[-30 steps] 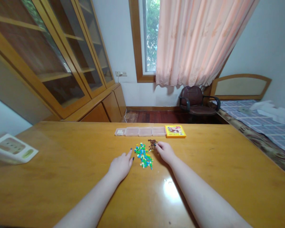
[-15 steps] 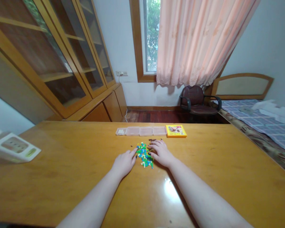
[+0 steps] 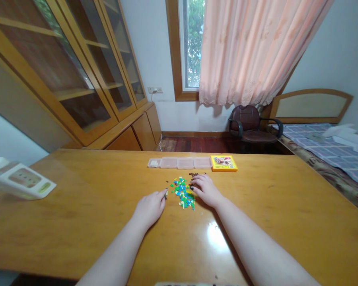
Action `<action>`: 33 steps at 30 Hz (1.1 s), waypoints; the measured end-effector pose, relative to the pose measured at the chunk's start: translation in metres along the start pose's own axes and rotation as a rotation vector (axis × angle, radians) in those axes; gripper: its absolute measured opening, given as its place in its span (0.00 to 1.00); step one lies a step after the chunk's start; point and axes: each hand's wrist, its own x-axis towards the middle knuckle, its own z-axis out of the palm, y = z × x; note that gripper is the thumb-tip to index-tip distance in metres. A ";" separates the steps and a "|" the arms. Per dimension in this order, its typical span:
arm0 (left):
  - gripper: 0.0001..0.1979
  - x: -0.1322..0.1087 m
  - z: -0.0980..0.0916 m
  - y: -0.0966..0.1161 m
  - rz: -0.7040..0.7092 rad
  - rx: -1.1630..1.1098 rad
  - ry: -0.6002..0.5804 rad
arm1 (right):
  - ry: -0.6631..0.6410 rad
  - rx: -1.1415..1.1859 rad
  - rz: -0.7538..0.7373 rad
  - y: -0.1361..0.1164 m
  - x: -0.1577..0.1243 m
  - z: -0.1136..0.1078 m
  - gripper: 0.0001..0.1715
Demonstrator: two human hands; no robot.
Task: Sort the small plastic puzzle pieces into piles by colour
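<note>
A loose pile of small toy bricks (image 3: 183, 194) in green, blue, white and yellow lies on the table between my hands. Left of it, my left hand (image 3: 150, 207) is closed in a pinch, a small pale brick (image 3: 166, 194) showing at the thumb and fingertip. My right hand (image 3: 207, 190) rests at the pile's right edge with curled fingers, thumb close to the fingertips; what lies under them is hidden. Just beyond those fingers is a cluster of brown bricks (image 3: 193, 174). One stray brown brick (image 3: 167, 181) sits left of the pile.
Behind the bricks, a row of clear plastic trays (image 3: 185, 163) meets a yellow box (image 3: 224, 163). A white plastic container (image 3: 32, 180) stands at the table's left. Past the wooden table (image 3: 271, 206) are a chair (image 3: 247, 123), a bed and a glass-fronted cabinet.
My left hand has drawn back leftwards from the pile and now pinches a pale brick. My right hand's fingers have curled in more. The view has shifted slightly.
</note>
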 end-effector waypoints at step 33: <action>0.22 0.041 -0.008 0.004 0.216 -0.038 0.022 | 0.003 0.050 0.035 0.000 0.002 0.000 0.12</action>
